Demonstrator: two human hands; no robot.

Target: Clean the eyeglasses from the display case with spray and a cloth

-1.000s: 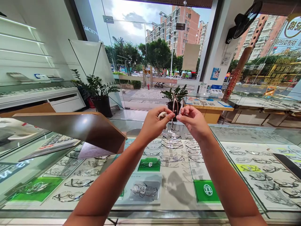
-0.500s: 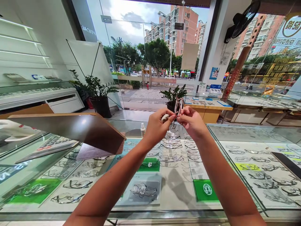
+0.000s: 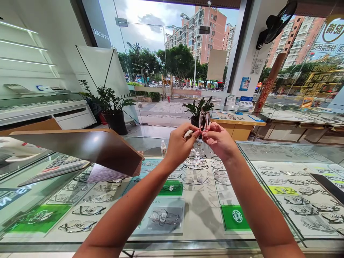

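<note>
My left hand [image 3: 179, 144] and my right hand [image 3: 220, 140] meet in the middle of the view, raised above the glass counter. Between their fingertips is a pair of glasses [image 3: 202, 120], turned on edge so that the frame shows narrow. The left thumb and fingers pinch it from one side. On the other side, the right thumb and forefinger are closed at its lower part. A small white wad [image 3: 188, 134], perhaps cloth or tissue, is tucked in my left hand. Fingers hide part of the glasses.
The glass display counter [image 3: 204, 234] holds rows of eyeglasses. A brown mirror-like panel [image 3: 107, 148] leans at left near a calculator [image 3: 66, 163]. Beyond my left hand stands a small white bottle [image 3: 163, 148]. A black phone [image 3: 329, 188] lies at right. Potted plants stand by the glass doors.
The glasses have turned slightly between my fingers, and my right fingers have shifted a little. Both arms stay almost in place.
</note>
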